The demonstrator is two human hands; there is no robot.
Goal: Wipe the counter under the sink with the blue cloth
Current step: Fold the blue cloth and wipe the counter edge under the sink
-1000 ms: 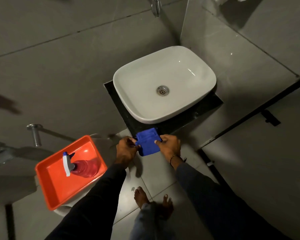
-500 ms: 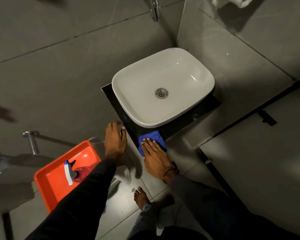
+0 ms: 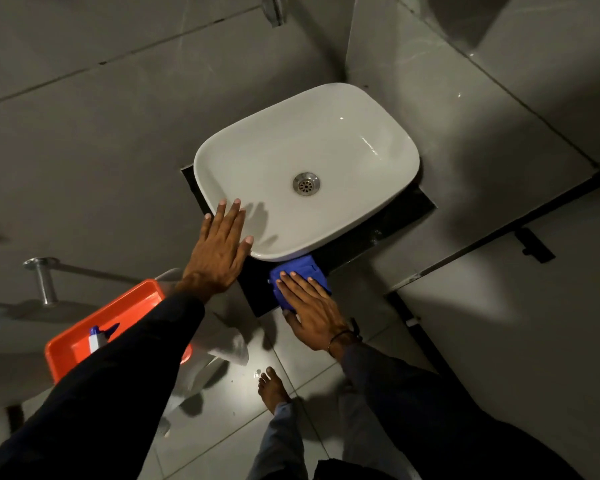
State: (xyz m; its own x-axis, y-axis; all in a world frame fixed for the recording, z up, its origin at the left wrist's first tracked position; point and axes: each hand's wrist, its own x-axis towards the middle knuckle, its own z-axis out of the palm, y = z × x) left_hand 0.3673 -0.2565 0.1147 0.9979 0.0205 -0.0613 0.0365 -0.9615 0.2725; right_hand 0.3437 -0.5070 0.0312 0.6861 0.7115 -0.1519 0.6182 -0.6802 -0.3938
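The left hand [image 3: 219, 251] has moved up from beside the orange tray [image 3: 84, 344], grip open flat on the sink [image 3: 305, 168] rim. The right hand [image 3: 312, 310], grip flat, presses the blue cloth [image 3: 309, 268] on the black desk [image 3: 406, 206], so wiping looks under way

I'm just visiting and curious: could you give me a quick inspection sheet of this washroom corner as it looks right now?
Surface: black counter under the white sink; only its front and side strips show.
Job's things: blue cloth lies on the counter's front edge.
Clutter: orange tray at lower left holding a spray bottle, mostly hidden by the sleeve.
Hands: right hand pressed flat on the cloth; left hand spread open on the sink's rim.
Cables: nothing seen.
Surroundings: grey tiled walls and floor, a metal drain, a bare foot.
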